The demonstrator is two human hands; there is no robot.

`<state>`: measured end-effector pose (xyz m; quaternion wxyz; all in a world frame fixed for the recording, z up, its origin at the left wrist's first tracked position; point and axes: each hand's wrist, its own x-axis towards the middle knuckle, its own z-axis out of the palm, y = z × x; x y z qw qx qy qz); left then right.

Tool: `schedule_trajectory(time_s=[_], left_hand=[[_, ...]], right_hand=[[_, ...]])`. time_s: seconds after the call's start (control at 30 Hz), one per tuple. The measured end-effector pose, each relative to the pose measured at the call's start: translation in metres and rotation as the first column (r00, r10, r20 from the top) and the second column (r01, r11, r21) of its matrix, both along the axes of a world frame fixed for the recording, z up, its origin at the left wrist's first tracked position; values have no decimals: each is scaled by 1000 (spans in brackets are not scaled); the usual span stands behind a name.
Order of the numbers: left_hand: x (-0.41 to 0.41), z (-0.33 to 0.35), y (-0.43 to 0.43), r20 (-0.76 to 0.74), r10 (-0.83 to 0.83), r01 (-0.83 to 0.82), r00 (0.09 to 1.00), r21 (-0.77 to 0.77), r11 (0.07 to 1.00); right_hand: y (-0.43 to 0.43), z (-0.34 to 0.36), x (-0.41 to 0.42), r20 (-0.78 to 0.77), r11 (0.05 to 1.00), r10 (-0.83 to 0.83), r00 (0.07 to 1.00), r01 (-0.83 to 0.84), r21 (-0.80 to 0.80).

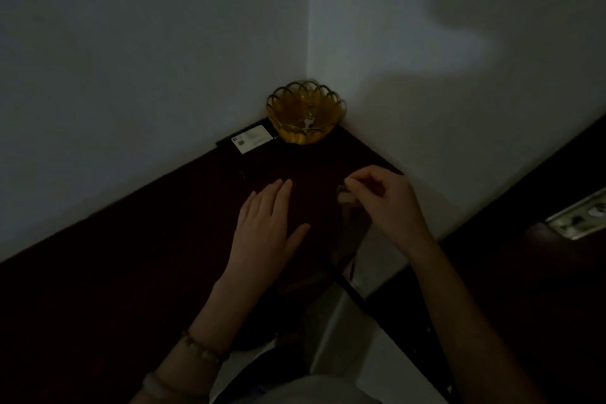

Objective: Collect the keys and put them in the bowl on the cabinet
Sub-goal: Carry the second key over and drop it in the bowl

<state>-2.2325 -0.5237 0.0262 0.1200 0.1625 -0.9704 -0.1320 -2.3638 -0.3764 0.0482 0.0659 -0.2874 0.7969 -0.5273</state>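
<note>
An amber glass bowl [306, 118] with a scalloped rim stands in the far corner of the dark cabinet top [164, 239]. A small pale key [308, 123] lies inside it. My right hand [390, 203] hovers near the cabinet's right edge, fingers pinched on a small pale key [345, 195] that hangs just below the fingertips. My left hand [265, 233] lies flat on the cabinet top with fingers spread and nothing in it. The scene is very dim.
A white card [253, 138] lies on a dark flat object just left of the bowl. White walls meet behind the bowl. A dark door with a metal latch plate [580, 216] is at the right. Pale floor shows below the cabinet's edge.
</note>
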Motion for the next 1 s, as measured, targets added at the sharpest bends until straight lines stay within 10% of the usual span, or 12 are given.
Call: schedule_trajectory(time_s=[0.73,1.0], left_hand=[[-111,8,-90,-25,257,-257,966,-15,966],[-121,0,-87,9,349,-349,937,-5,937]], right_hand=[[-163,9,-175,-68,992,104,992,-109,-66],[-193,-31,-209,-10,899,297,955,-276,341]])
